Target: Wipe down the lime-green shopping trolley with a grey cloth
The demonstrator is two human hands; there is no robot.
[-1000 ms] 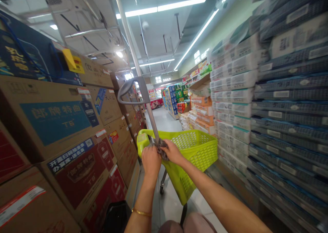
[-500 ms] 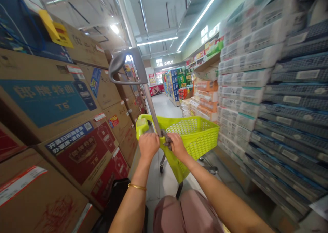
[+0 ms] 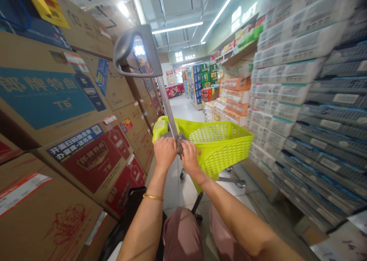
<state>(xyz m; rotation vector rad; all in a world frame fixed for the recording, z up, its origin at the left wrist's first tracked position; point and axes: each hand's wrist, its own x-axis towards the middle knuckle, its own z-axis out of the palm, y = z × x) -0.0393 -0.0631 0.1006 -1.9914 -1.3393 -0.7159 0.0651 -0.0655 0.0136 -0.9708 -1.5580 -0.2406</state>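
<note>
A lime-green plastic shopping basket (image 3: 226, 150) on wheels stands on the aisle floor in front of me. From its near rim a grey metal pole (image 3: 164, 98) rises to a grey loop handle (image 3: 134, 52). My left hand (image 3: 164, 152) and my right hand (image 3: 189, 158) are closed side by side at the foot of the pole. Between them they pinch a small dark grey cloth (image 3: 180, 145) pressed against the pole's base. A gold bangle sits on my left wrist.
Stacked cardboard cartons (image 3: 65, 115) wall the left side of the narrow aisle. Packs of tissue and paper goods (image 3: 309, 100) fill the shelves on the right. A black bag (image 3: 134, 211) lies on the floor by my knees. Further shelves stand down the aisle.
The view has sunk and tilted, so the handle now stands higher in frame. My hands stay bunched on the cloth at the pole's base, and the basket has swung slightly right.
</note>
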